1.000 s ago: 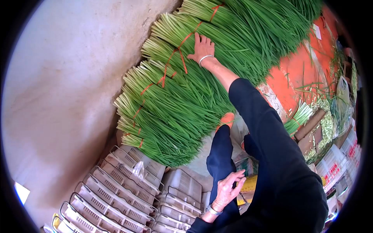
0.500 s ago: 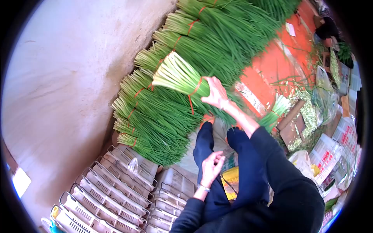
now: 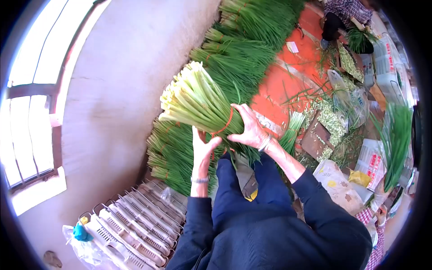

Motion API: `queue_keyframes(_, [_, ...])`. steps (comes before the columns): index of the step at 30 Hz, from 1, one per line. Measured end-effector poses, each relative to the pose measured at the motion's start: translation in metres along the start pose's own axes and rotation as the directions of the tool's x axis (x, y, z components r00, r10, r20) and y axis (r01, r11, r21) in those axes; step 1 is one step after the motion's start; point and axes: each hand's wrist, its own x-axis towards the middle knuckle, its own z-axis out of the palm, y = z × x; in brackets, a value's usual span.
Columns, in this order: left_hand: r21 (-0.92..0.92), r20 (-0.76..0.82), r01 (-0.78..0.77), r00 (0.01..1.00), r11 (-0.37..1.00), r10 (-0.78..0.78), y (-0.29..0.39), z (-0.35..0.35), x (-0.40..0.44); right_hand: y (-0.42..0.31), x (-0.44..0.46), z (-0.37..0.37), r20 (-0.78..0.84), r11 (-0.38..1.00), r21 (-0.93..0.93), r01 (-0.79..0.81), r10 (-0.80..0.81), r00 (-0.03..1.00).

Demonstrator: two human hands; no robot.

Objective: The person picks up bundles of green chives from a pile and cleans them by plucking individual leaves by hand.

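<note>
A thick bundle of garlic chives (image 3: 198,99), tied with a red band, is held up in front of me with its pale cut ends toward the upper left. My right hand (image 3: 252,128) grips it near the band, thumb in front and fingers partly behind. From below, my left hand (image 3: 204,148) clasps the same bundle, its fingers mostly hidden by the stems. Beneath and beyond it, more tied chive bundles (image 3: 238,63) lie in a row along the wall.
Stacked pale plastic crates (image 3: 130,225) stand at lower left. Trimmings (image 3: 330,130) and a smaller chive bunch (image 3: 292,126) lie on the red floor at right. A person in checks (image 3: 346,13) handles greens at upper right; another's hand (image 3: 382,213) is near upright chives (image 3: 396,146).
The bundle has come up closer to me and to the left. My left hand has risen from near my lap to hold it too. The view has shifted, showing a barred window.
</note>
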Motion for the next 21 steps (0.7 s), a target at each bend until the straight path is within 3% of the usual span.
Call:
queue_keyframes(1, [-0.057, -0.019, 0.120, 0.992, 0.991, -0.121, 0.027, 0.015, 0.002, -0.011, -0.007, -0.007, -0.013, 1.000, 0.007, 0.013, -0.013, 1.000])
queue_keyframes(2, [-0.226, -0.062, 0.033, 0.997, 0.974, -0.048, 0.040, 0.035, 0.002, -0.019, -0.014, -0.012, -0.026, 0.999, 0.028, 0.032, -0.031, 0.999])
queue_keyframes(5, [-0.242, -0.032, -0.006, 0.999, 0.970, -0.002, 0.069, 0.065, -0.002, -0.041, -0.030, -0.038, -0.121, 0.999, 0.011, 0.031, -0.029, 0.992])
queue_keyframes(7, [-0.227, 0.009, 0.007, 1.000, 0.974, -0.005, 0.084, 0.075, -0.011, -0.064, -0.039, -0.075, 0.060, 0.998, -0.063, -0.011, 0.015, 0.998])
queue_keyframes(10, [-0.175, 0.089, -0.003, 0.996, 0.985, 0.018, 0.093, 0.080, -0.016, -0.110, -0.038, -0.135, -0.245, 0.998, -0.047, 0.048, -0.058, 0.968])
queue_keyframes(12, [-0.146, 0.135, -0.022, 0.990, 0.989, 0.042, 0.103, 0.081, -0.018, -0.148, -0.030, -0.167, -0.408, 0.964, -0.186, 0.191, -0.253, 0.877])
queue_keyframes(14, [-0.060, 0.166, -0.111, 0.979, 0.992, 0.120, 0.114, 0.084, -0.020, -0.186, -0.022, -0.185, -0.379, 0.860, -0.388, 0.332, -0.477, 0.793])
queue_keyframes(15, [-0.047, 0.177, -0.121, 0.976, 0.992, 0.127, 0.117, 0.082, -0.020, -0.195, -0.015, -0.188, -0.352, 0.832, -0.401, 0.382, -0.525, 0.775])
queue_keyframes(16, [-0.049, 0.189, -0.120, 0.974, 0.992, 0.127, 0.120, 0.079, -0.021, -0.205, -0.010, -0.190, -0.358, 0.832, -0.409, 0.376, -0.524, 0.773])
queue_keyframes(18, [-0.007, 0.206, -0.127, 0.970, 0.992, 0.126, 0.126, 0.075, -0.020, -0.220, 0.000, -0.194, -0.171, 0.719, -0.544, 0.433, -0.600, 0.782])
queue_keyframes(21, [-0.019, 0.224, -0.157, 0.962, 0.987, 0.157, 0.133, 0.071, -0.019, -0.220, 0.012, -0.190, -0.088, 0.667, -0.600, 0.442, -0.604, 0.792])
